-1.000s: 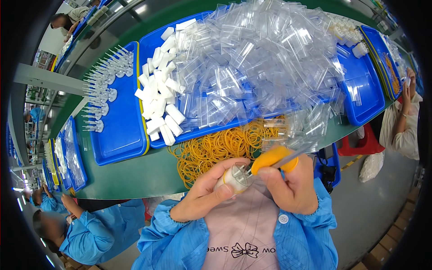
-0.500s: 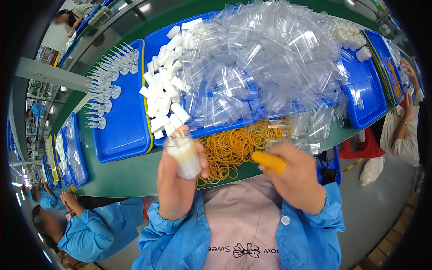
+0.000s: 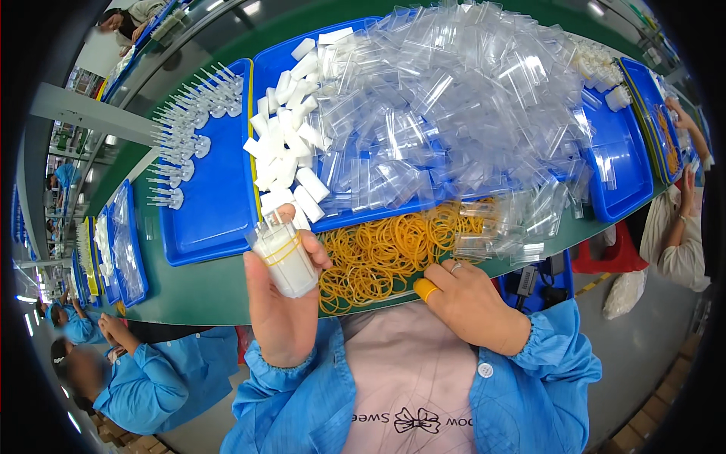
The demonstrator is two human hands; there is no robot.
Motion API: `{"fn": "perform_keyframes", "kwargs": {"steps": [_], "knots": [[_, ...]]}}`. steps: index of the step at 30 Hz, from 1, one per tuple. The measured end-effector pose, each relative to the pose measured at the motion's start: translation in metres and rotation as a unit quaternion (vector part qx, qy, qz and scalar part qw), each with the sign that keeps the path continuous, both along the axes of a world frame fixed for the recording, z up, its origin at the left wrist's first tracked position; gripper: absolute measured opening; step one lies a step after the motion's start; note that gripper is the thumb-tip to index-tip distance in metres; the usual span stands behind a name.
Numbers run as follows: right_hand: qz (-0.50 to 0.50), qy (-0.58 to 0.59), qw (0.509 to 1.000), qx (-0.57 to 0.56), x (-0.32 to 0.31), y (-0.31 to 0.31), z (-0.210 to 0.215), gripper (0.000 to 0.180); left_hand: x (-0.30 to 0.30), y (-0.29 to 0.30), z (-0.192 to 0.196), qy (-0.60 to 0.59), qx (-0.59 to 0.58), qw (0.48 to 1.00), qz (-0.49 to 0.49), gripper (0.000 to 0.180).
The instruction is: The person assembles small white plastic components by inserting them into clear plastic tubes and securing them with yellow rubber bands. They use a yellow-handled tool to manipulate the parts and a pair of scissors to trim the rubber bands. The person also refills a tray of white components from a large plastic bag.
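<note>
In my left hand (image 3: 283, 321) is a white block wrapped in clear plastic sheet (image 3: 286, 261). Two yellow lines of rubber band cross its middle, and thin white prongs poke out of its top end. My fingers and thumb grip it from the sides, tilted, above the table edge. My right hand (image 3: 480, 306), with a yellow finger cot (image 3: 426, 290) on one digit and a ring on another finger, is curled at the near edge of a pile of yellow rubber bands (image 3: 386, 253). Its fingertips are partly hidden, so anything pinched there does not show.
A large blue tray (image 3: 340, 222) bears white foam blocks (image 3: 291, 136) and a heap of clear plastic sleeves (image 3: 454, 106). On the left, another blue tray (image 3: 208, 219) holds white pronged pieces (image 3: 185, 147). A blue bin (image 3: 538, 284) with black devices sits below. Co-workers are at both sides.
My right hand has dropped from mid-air to the near edge of the rubber bands, its yellow-capped digit now tucked in. My left hand has shifted slightly left, turning the wrapped block.
</note>
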State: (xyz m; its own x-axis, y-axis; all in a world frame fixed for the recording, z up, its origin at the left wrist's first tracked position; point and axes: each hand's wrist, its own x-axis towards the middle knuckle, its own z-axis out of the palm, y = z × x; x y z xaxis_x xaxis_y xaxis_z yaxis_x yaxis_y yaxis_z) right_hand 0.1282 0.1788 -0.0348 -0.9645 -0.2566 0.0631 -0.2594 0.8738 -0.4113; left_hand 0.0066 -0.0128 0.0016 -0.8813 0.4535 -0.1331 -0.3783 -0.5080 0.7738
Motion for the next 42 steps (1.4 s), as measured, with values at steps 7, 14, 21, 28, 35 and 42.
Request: {"fn": "perform_keyframes", "kwargs": {"steps": [7, 14, 21, 28, 35, 42], "knots": [[-0.071, -0.009, 0.996, -0.047, -0.003, -0.004, 0.003, 0.014, -0.002, -0.001, 0.000, -0.021, 0.012, 0.998, -0.056, 0.056], [-0.121, 0.103, 0.962, -0.223, -0.004, -0.002, 0.040, 0.037, 0.005, 0.000, -0.005, -0.074, 0.032, 0.983, -0.165, 0.066], [-0.146, 0.192, 0.943, -0.231, -0.021, -0.022, 0.061, 0.058, 0.018, 0.015, 0.014, -0.172, 0.014, 0.949, -0.265, 0.075], [-0.144, 0.177, 0.962, -0.147, -0.024, -0.024, 0.060, 0.066, 0.017, 0.012, 0.012, -0.209, 0.002, 0.931, -0.300, 0.064], [-0.149, 0.182, 0.956, -0.174, -0.024, -0.024, 0.056, 0.062, 0.019, 0.012, 0.008, -0.194, -0.001, 0.937, -0.290, 0.063], [-0.160, 0.187, 0.940, -0.235, -0.022, -0.022, 0.053, 0.059, 0.013, 0.011, 0.000, -0.171, 0.035, 0.924, -0.341, 0.068]]}}
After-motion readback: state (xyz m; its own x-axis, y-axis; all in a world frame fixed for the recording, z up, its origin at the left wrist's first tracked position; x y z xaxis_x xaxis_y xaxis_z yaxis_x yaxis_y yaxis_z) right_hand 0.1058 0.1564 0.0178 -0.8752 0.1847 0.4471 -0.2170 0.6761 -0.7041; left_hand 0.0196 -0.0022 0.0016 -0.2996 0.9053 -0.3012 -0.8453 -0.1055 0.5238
